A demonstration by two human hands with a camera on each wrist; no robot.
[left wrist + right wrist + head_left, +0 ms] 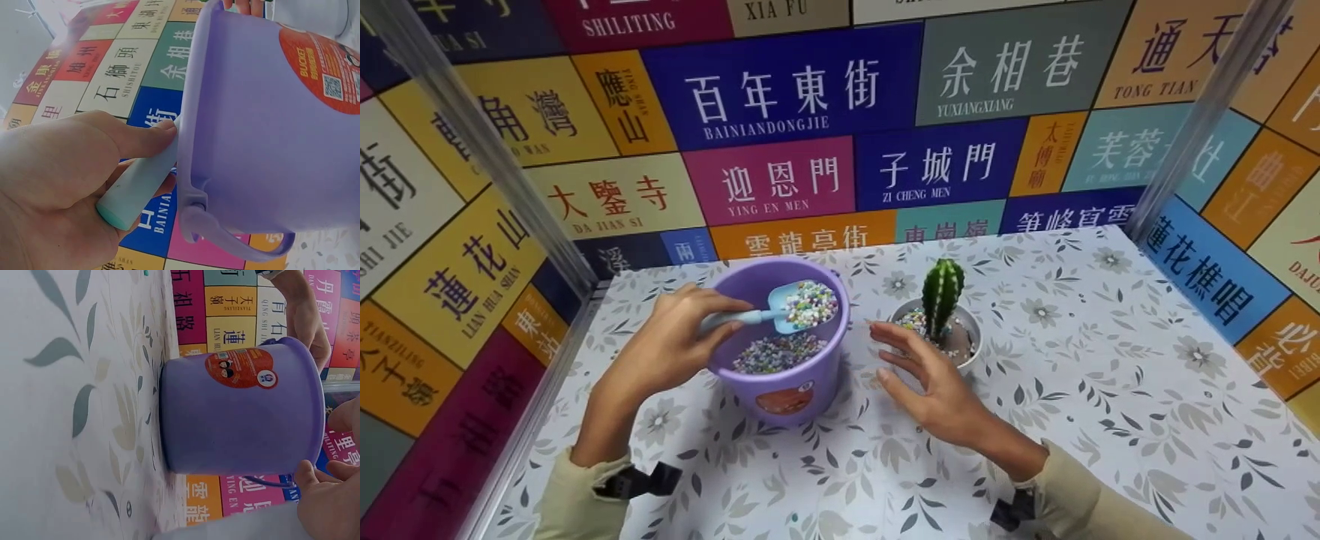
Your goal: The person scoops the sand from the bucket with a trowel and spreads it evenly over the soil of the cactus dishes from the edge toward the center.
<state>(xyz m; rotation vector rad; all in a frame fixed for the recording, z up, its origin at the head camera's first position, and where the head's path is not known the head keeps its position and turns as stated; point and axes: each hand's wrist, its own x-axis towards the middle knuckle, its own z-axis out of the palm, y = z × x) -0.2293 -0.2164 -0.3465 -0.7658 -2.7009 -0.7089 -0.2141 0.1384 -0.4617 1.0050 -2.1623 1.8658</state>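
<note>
Beyond the left hand's curled grip, its blue scoop holds pebbles over the bucket, likely to catch spills, with the loose, empty right hand near the cactus.

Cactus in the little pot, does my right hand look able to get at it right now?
Probably yes: your right hand looks empty and is close to the pot, with nothing visible between it and the cactus.

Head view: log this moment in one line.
left hand: grips scoop | scoop: loaded, at bucket mouth | right hand: empty, near cactus
</note>
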